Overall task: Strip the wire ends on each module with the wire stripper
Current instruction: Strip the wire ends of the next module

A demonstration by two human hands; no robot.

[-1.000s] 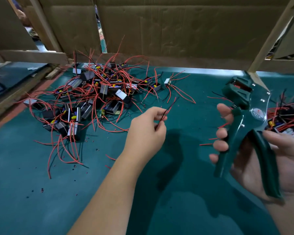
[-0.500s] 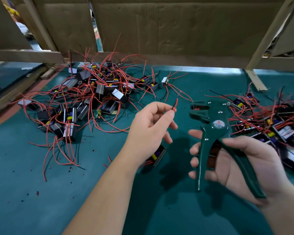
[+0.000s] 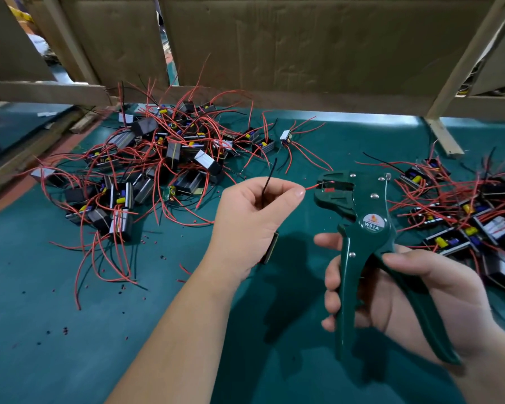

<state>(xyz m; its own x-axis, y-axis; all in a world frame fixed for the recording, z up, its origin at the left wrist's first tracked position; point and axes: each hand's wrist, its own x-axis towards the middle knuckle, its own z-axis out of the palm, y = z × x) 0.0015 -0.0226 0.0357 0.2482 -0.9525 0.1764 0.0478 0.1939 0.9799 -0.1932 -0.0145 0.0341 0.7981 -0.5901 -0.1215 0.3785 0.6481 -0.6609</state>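
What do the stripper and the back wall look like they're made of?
Stripper: probably painted metal body, glossy dark green with shiny rivets; the handles look plastic-coated. Back wall: plain brown cardboard, matte and creased, in a pale bare wood frame.

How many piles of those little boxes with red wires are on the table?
2. One big pile sits at the far left, one pile at the right behind the wire stripper. A few boxes lie loose beside the left pile, and another hides under the left hand.
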